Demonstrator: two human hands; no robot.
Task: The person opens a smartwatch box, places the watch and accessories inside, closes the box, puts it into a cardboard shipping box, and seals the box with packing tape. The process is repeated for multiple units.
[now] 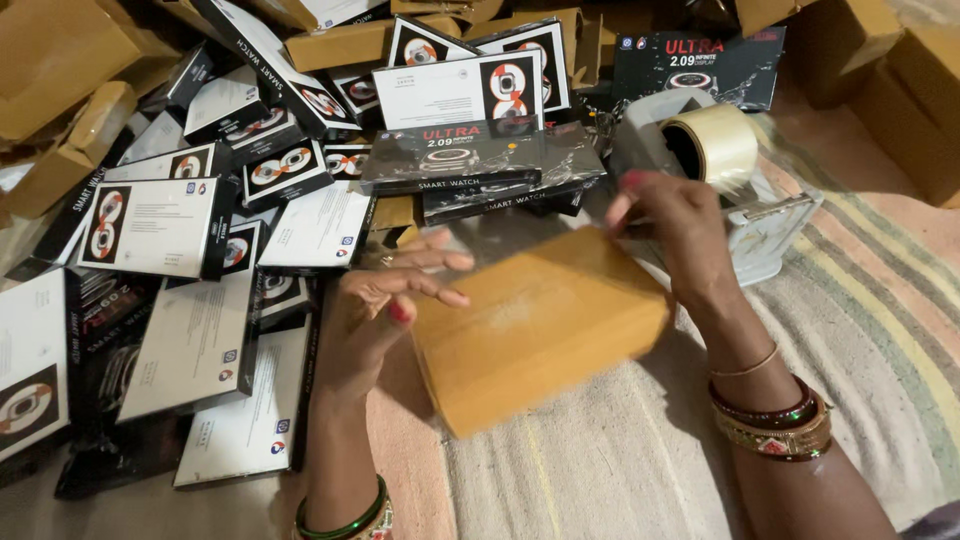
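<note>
Holding the brown box point(535, 325), left hand point(385, 305) is lying open-fingered against it; right hand point(670, 230) is gripping its far corner beside the tape roll point(712, 145), many boxes point(190, 240) lying unpacked.

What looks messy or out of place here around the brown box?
The black-and-white product boxes lie in a jumbled, overlapping heap left of the brown box, tilted every way. Nothing looks damaged or spilled.

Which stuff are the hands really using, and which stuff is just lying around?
In use: brown cardboard box, touched by the left hand and the right hand; clear tape roll on its grey dispenser.

Lying about: black-and-white product boxes; other brown cartons; striped cloth.
</note>
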